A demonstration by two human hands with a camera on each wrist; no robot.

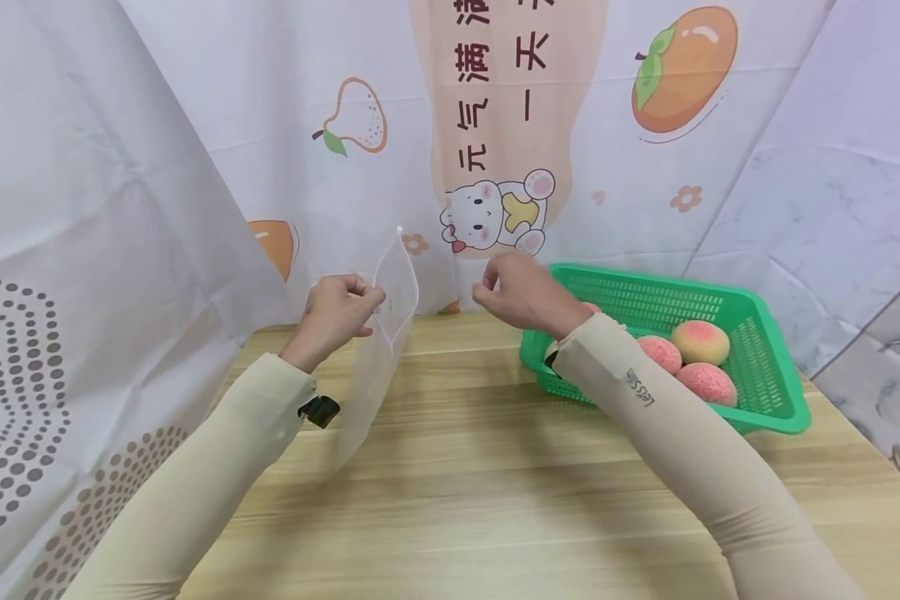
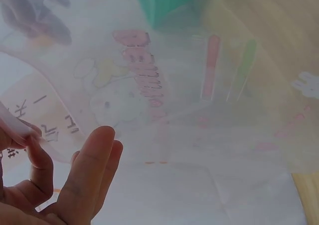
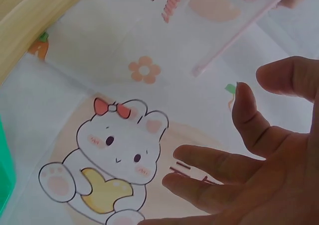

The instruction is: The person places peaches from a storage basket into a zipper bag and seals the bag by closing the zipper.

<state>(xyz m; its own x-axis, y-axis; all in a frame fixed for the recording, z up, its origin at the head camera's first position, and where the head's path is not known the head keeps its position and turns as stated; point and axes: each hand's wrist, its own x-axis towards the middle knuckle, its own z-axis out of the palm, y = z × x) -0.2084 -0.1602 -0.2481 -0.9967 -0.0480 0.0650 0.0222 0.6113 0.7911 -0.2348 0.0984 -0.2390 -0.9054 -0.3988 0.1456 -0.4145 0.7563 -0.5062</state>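
A clear zip bag (image 1: pixel 375 375) hangs upright, its pink-edged mouth parted at the top. My left hand (image 1: pixel 337 312) pinches the near side of that mouth between thumb and index finger. In the left wrist view, the bag's printed film (image 2: pixel 174 105) fills most of the picture, with the other fingers extended beside it. My right hand (image 1: pixel 523 292) is apart from the bag, to its right, holding nothing. The right wrist view shows its fingers (image 3: pixel 214 160) spread, with a gap between thumb and index finger; the bag's pink zip edge (image 3: pixel 239 36) is beyond them.
A green plastic basket (image 1: pixel 791 392) with several pink and yellow peaches (image 1: pixel 701 342) stands on the right, partly behind my right forearm. A wooden table (image 1: pixel 450 500) lies below. A white printed curtain (image 1: pixel 270 108) hangs along the back and the left.
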